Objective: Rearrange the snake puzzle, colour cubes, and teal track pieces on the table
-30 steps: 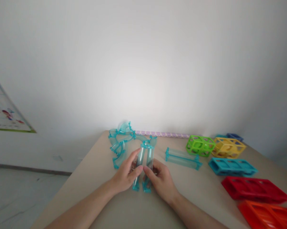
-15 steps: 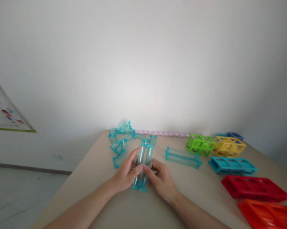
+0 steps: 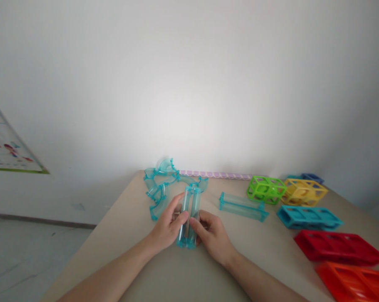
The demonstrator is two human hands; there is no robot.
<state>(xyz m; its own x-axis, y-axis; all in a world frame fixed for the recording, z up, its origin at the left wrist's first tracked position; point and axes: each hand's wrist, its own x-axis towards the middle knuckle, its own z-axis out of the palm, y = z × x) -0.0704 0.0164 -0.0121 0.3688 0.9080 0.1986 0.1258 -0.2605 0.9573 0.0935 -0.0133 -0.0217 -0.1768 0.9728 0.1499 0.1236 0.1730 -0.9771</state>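
Observation:
Two clear teal straight track pieces lie side by side on the beige table, pressed together between my hands. My left hand grips them from the left, thumb across the top. From the right, my right hand pinches the same pair with thumb and fingers. Just beyond them lies a cluster of curved teal track pieces. A third straight teal piece rests alone to the right.
Open-frame blocks line the table's right side: green, yellow, blue, red and orange. A purple patterned strip runs along the far edge by the white wall. A poster hangs at left.
The near ends of the two straight pieces, apart a second ago, have come together so the pair now lies flush. Both hands stayed in place around them.

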